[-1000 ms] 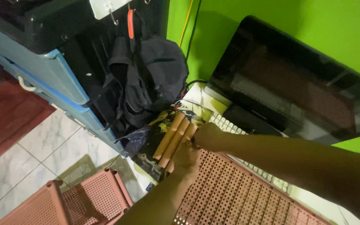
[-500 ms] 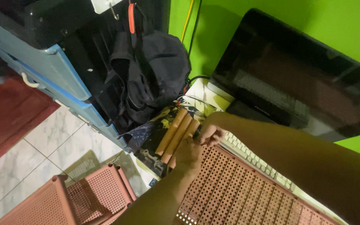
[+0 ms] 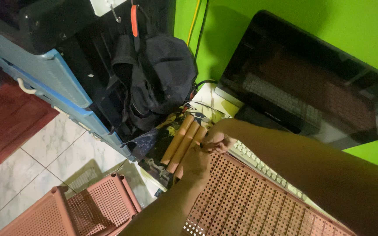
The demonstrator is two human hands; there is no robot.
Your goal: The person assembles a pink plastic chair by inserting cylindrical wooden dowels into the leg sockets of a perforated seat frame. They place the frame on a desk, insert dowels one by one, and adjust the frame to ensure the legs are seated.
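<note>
Both hands [image 3: 206, 150] on cardboard tubes [image 3: 181, 142] beside perforated tray [image 3: 250, 205]

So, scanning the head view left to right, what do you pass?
Red floor → blue shelf edge → black backpack → tan tubes → right hand on the tube ends → dark monitor. The left hand sits under the tubes, so I leave it unplaced.

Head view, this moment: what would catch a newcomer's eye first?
Probably the bright green wall behind the dark monitor at upper right. At centre, both hands meet over a bundle of tan cardboard tubes: the right hand pinches their upper ends, and the left hand lies at their lower part. A black backpack hangs above, and the reddish-brown perforated crate fills the foreground.
</note>
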